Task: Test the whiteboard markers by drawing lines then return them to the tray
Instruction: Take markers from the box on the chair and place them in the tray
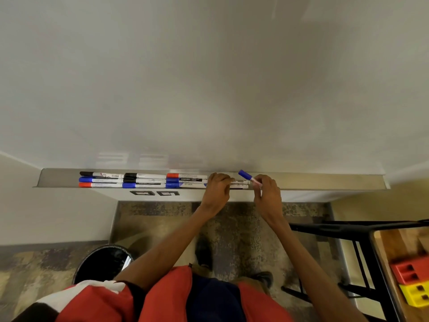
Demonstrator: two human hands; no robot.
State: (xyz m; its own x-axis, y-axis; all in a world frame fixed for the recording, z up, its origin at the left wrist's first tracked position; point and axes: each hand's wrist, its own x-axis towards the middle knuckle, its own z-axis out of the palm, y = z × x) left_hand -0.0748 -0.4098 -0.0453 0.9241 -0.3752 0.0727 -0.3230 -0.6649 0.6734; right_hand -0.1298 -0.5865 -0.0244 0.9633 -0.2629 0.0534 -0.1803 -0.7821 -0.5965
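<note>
Tray (325, 181) holds markers (144, 180); left hand (218, 185) grips one, right hand (267, 192) pinches blue marker (245, 175) (tilted).

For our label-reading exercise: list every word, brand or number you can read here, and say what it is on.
"comin" (roughly): on a marker in the tray.
Print on the other markers: too blurred.
Two black labels under the tray: too small.

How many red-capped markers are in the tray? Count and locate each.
2. One red-capped marker lies at the front row's left end; the second red-capped marker lies midway along the back row. The left hand may hide more.
</note>
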